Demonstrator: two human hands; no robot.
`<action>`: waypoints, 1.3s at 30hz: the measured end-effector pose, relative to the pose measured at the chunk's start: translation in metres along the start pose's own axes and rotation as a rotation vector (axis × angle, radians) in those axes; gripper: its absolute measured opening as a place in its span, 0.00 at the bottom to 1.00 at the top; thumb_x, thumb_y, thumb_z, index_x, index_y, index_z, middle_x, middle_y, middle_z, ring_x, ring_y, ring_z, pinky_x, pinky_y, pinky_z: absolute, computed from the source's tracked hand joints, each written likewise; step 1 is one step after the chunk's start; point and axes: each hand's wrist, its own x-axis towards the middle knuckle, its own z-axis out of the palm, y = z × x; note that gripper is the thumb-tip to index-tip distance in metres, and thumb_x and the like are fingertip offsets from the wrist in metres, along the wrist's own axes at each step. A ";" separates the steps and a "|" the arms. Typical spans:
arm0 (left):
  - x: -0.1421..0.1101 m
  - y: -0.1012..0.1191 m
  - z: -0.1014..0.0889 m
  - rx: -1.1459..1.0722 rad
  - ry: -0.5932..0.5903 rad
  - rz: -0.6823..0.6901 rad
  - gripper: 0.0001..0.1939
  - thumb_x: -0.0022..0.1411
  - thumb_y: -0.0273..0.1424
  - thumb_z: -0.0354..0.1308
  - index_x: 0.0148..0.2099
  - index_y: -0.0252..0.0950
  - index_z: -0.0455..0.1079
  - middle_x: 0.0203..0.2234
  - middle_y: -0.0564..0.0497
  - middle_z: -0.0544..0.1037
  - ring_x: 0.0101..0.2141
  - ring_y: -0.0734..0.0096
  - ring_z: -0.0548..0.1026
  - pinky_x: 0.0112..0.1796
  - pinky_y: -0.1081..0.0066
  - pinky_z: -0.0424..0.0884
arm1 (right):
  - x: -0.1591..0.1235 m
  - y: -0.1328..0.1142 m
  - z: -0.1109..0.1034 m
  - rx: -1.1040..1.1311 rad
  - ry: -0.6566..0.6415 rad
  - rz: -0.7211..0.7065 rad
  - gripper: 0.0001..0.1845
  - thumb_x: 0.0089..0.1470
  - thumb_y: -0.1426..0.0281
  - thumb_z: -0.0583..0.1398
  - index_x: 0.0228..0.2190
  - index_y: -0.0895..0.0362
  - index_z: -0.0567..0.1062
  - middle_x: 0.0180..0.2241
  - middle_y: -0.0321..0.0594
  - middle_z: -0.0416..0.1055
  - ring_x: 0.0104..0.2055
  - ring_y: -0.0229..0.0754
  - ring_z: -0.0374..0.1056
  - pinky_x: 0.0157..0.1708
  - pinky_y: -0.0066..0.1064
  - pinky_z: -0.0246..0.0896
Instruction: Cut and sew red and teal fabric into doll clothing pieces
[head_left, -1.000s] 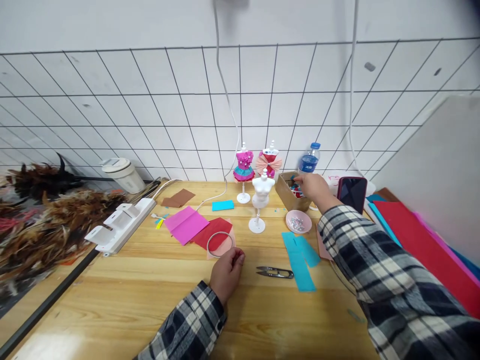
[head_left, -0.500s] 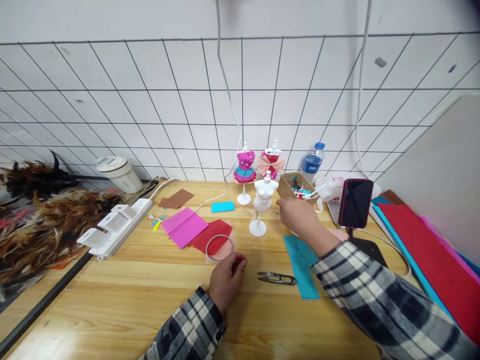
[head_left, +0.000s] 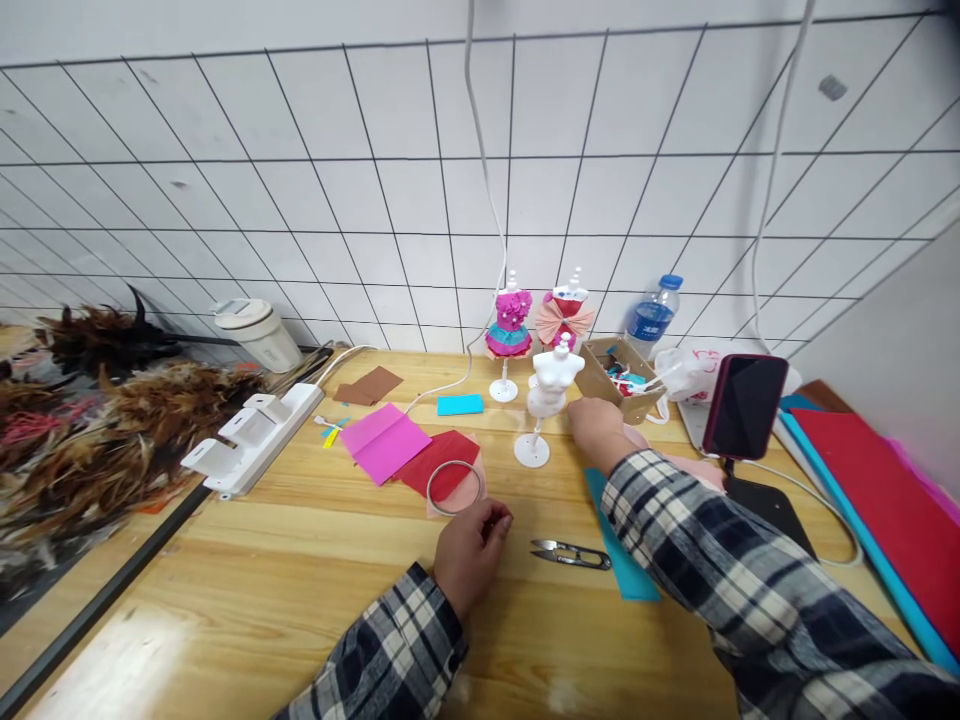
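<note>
My left hand (head_left: 471,555) rests on the table with its fingers curled together; whatever they hold, if anything, is hidden. Touching or just behind it is a thin metal ring (head_left: 455,463), lying over red fabric (head_left: 435,468). My right hand (head_left: 598,430) reaches down beside a bare white mini mannequin (head_left: 553,378), in front of a small cardboard box (head_left: 600,375) of scraps. Its fingers are turned away from view. Thread snips (head_left: 571,554) lie between the hands. A teal strip (head_left: 634,565) sits partly under my right sleeve.
Two dressed mannequins (head_left: 510,325) stand behind, near a water bottle (head_left: 654,312). A phone (head_left: 744,408) stands at right beside red sheets (head_left: 877,500). Magenta fabric (head_left: 385,443), a blue piece (head_left: 460,404), a power strip (head_left: 259,445) and feathers (head_left: 150,410) are at left.
The whole view has shifted, so things appear farther right. My right hand has moved slightly left toward the bare mannequin, its sleeve covering more of the teal strip. My left hand stays curled beside the ring.
</note>
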 end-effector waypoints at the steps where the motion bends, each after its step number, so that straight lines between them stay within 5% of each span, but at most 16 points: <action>1: 0.000 0.000 0.000 0.002 -0.001 -0.001 0.09 0.62 0.33 0.50 0.36 0.38 0.70 0.28 0.52 0.76 0.29 0.69 0.71 0.30 0.73 0.61 | 0.001 0.001 0.001 -0.003 0.000 0.005 0.18 0.59 0.65 0.57 0.49 0.60 0.68 0.48 0.45 0.67 0.45 0.44 0.67 0.43 0.41 0.66; 12: 0.001 0.002 0.000 0.004 -0.002 0.002 0.09 0.62 0.34 0.50 0.36 0.38 0.70 0.27 0.52 0.76 0.29 0.68 0.71 0.29 0.72 0.61 | -0.011 0.020 0.006 -0.013 0.192 -0.061 0.15 0.58 0.75 0.51 0.39 0.63 0.77 0.39 0.57 0.74 0.44 0.53 0.72 0.39 0.39 0.64; 17: 0.000 0.002 0.000 -0.001 0.001 0.010 0.09 0.62 0.33 0.50 0.37 0.39 0.70 0.28 0.52 0.76 0.29 0.69 0.71 0.29 0.73 0.61 | -0.016 0.017 0.001 -0.012 0.237 -0.143 0.16 0.57 0.74 0.52 0.43 0.58 0.76 0.40 0.52 0.75 0.45 0.51 0.71 0.40 0.37 0.64; 21: 0.000 0.002 -0.001 0.000 0.002 0.011 0.09 0.62 0.34 0.49 0.37 0.38 0.70 0.28 0.52 0.76 0.29 0.69 0.71 0.30 0.72 0.61 | -0.012 0.010 0.003 -0.015 0.208 -0.148 0.13 0.57 0.75 0.53 0.40 0.64 0.76 0.38 0.56 0.74 0.45 0.51 0.70 0.40 0.37 0.64; 26: 0.001 0.002 -0.001 0.002 0.006 0.014 0.09 0.61 0.34 0.50 0.36 0.38 0.71 0.28 0.51 0.76 0.30 0.68 0.71 0.30 0.72 0.61 | -0.006 0.007 0.008 -0.028 0.178 -0.115 0.15 0.59 0.65 0.57 0.44 0.62 0.71 0.43 0.46 0.70 0.43 0.43 0.68 0.42 0.39 0.66; 30: 0.001 0.002 -0.001 0.003 0.007 0.015 0.10 0.61 0.34 0.50 0.36 0.38 0.71 0.27 0.51 0.76 0.29 0.68 0.71 0.29 0.72 0.61 | -0.015 0.009 0.007 -0.010 0.222 -0.169 0.10 0.58 0.74 0.55 0.37 0.64 0.75 0.37 0.50 0.73 0.43 0.46 0.69 0.40 0.33 0.63; 35: 0.001 0.002 -0.002 -0.004 0.004 0.011 0.10 0.61 0.34 0.50 0.36 0.38 0.71 0.28 0.51 0.76 0.30 0.68 0.71 0.30 0.72 0.61 | -0.042 0.025 -0.011 0.029 0.346 -0.182 0.14 0.59 0.74 0.50 0.41 0.58 0.73 0.40 0.48 0.72 0.42 0.44 0.68 0.35 0.29 0.58; 39: 0.001 0.002 -0.001 -0.008 -0.001 0.006 0.10 0.61 0.34 0.50 0.37 0.38 0.71 0.28 0.51 0.76 0.29 0.68 0.71 0.29 0.72 0.61 | -0.043 0.053 -0.042 0.108 0.532 -0.022 0.18 0.62 0.66 0.47 0.44 0.55 0.73 0.38 0.47 0.74 0.39 0.46 0.69 0.32 0.30 0.56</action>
